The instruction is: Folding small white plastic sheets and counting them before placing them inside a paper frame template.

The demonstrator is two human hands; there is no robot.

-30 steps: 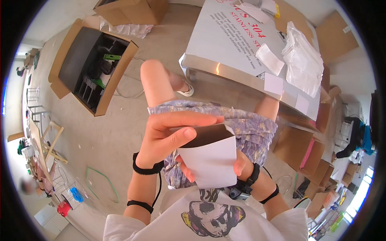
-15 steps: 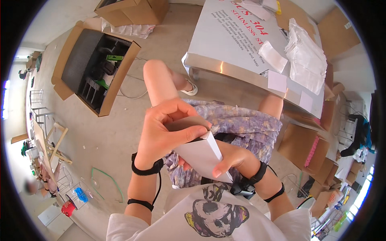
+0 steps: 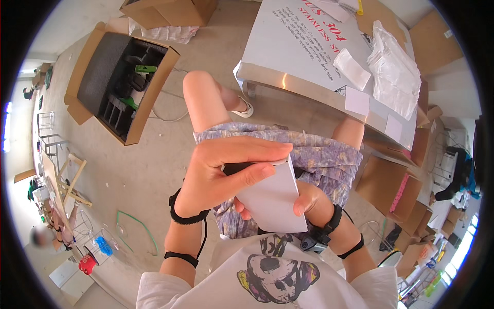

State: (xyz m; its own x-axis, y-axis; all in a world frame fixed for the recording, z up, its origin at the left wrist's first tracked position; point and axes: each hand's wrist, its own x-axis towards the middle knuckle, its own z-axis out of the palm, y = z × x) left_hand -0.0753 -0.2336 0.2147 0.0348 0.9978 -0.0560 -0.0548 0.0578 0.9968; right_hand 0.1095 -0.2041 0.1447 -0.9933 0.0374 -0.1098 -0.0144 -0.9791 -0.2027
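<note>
A slim white box (image 3: pixel 272 203) is held in front of my lap, its broad face turned up toward me. My left hand (image 3: pixel 218 170) closes over its far end, with the thumb on the near face and the fingers across the top edge. A dark strip shows under that palm; I cannot tell what it is. From behind, my right hand (image 3: pixel 313 201) wraps the box lower down, its thumb on the right edge and its fingertips coming round the left side.
Ahead right stands a film-covered metal table (image 3: pixel 288 56) with white plastic bags (image 3: pixel 393 72), a folded white paper (image 3: pixel 352 69) and white cards (image 3: pixel 356 100). An open carton (image 3: pixel 149 100) with black foam and green-black items lies left. Cardboard boxes (image 3: pixel 383 183) stand right.
The box has turned so its broad face shows more and its narrow side less. My left fingers have straightened and reached right over its top edge.
</note>
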